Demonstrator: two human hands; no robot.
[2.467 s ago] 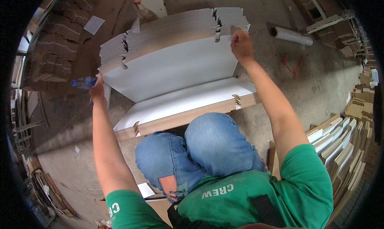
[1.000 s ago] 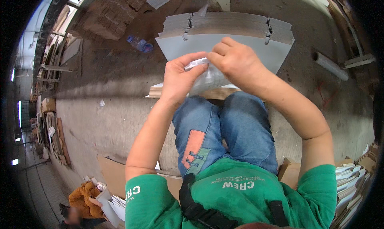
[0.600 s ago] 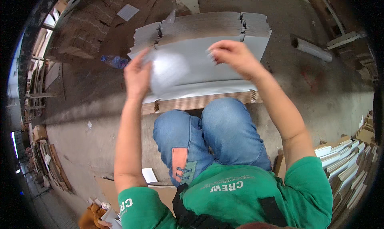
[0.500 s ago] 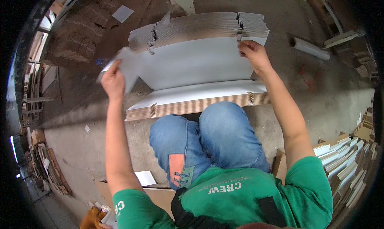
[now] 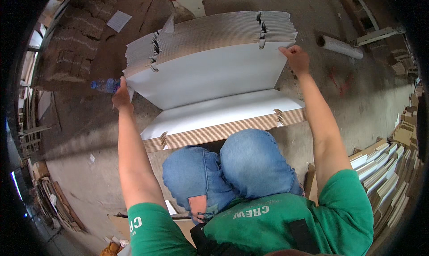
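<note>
A thick stack of slotted cardboard sheets (image 5: 201, 34) stands folded up in front of my knees, white inside with brown edges. Its front white cardboard sheet (image 5: 214, 72) slopes down to a fold, and the lower half of the stack (image 5: 223, 108) lies toward me. My left hand (image 5: 122, 96) is closed at the left corner of that sheet; a small white edge shows beside the palm, and its fingers are partly hidden. At the right corner, my right hand (image 5: 296, 59) pinches the sheet's edge, thumb on the white face.
A clear plastic bottle (image 5: 103, 85) with a blue cap lies on the floor beside my left hand. A wrapped roll (image 5: 342, 47) lies at the far right. Stacked boards (image 5: 384, 171) fill the lower right, and brown bundles (image 5: 73, 50) the upper left.
My left hand has come down from a blurred white piece to the stack's left corner. My right hand has slid outward to the right corner. The stack's left end sits farther left and lower.
</note>
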